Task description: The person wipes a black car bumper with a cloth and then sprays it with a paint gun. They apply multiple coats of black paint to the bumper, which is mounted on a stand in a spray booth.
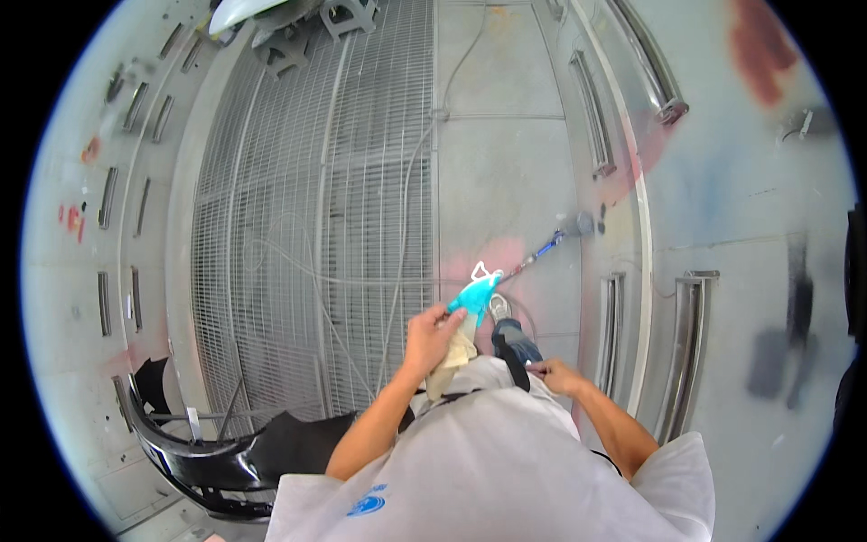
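My left hand (432,340), in front of my waist, is closed around a teal, thin-looking piece (474,294) with a white loop (485,270) at its far end. I cannot make out its exact kind. A crumpled beige cloth (454,354) hangs just below it, by the same hand. My right hand (557,376) is at my right hip with its fingers pressed together beside a black strap (515,359). What those fingers hold, if anything, is too small to name.
A blue and red fitting on a line (542,249) runs beyond the teal piece toward the right wall. Grey hose (404,181) trails over the floor grating (271,172). A black car bumper (217,461) lies at near left. Grey stands (348,16) hold a pale part at far left.
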Motion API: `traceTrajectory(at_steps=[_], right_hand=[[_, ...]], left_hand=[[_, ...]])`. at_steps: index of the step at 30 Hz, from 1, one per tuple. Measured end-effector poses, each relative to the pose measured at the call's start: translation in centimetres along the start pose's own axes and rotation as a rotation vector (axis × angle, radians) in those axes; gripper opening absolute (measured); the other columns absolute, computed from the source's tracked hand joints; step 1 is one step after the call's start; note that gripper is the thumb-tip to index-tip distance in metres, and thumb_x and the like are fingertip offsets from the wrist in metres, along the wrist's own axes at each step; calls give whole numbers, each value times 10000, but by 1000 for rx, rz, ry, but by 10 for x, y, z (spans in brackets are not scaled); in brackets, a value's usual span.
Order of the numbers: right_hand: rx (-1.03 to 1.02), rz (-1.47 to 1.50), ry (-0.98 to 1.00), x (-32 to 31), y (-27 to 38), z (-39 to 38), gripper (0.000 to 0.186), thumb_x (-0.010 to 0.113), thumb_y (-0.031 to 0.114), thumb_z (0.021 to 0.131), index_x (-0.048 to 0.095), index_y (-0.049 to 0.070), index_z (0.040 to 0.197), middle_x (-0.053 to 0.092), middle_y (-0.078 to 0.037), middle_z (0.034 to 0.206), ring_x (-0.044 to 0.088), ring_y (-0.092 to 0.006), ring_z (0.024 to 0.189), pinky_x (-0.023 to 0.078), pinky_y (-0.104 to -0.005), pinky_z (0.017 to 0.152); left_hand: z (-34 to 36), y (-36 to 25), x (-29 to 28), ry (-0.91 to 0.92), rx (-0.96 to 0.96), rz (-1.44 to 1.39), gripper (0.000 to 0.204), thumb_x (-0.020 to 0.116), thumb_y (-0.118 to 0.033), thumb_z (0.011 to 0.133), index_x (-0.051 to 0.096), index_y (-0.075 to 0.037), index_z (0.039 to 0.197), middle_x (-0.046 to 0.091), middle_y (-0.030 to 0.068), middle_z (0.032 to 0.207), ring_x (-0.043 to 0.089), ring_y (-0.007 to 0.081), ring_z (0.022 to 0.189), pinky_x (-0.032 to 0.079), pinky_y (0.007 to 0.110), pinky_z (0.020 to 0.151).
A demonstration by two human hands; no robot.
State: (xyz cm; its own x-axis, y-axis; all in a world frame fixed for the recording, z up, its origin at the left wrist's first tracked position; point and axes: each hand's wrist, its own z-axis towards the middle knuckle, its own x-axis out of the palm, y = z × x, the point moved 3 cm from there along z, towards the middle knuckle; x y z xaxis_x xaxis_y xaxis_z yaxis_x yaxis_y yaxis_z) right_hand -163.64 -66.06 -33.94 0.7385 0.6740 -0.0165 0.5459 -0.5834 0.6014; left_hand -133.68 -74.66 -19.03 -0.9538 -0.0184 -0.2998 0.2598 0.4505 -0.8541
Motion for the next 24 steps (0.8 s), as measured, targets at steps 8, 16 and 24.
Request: traceTrajectory(at_steps=[8, 16, 24], right_hand=[[-338, -335, 95, 17, -27, 34, 221, 584, 160, 901, 688, 11, 1027, 683, -222, 943, 643, -322, 812, 497, -386, 755], [-282, -539, 230, 33, -22, 66, 284, 578, 217, 921, 694, -11, 1042, 702, -212, 953, 676, -316, 833, 517, -366, 772], [-246, -36, -50, -31, 73, -12, 427, 577, 295, 964, 640, -81, 1155, 701, -185, 1057, 695, -258, 919, 541, -338, 788]], left_hand=[[-14, 18, 2, 314, -59, 63, 275, 617, -261, 965, 643, -5, 866, 547, -9, 693, 467, 61, 671, 419, 276, 587], [-36, -12, -18, 394, 105, 245, 213, 599, -214, 961, 658, -20, 1027, 612, 108, 729, 562, 198, 644, 456, 337, 618], [-51, -21, -32, 234, 220, 288, 203, 591, -169, 950, 667, -68, 1109, 652, 170, 837, 621, 344, 734, 485, 388, 652]])
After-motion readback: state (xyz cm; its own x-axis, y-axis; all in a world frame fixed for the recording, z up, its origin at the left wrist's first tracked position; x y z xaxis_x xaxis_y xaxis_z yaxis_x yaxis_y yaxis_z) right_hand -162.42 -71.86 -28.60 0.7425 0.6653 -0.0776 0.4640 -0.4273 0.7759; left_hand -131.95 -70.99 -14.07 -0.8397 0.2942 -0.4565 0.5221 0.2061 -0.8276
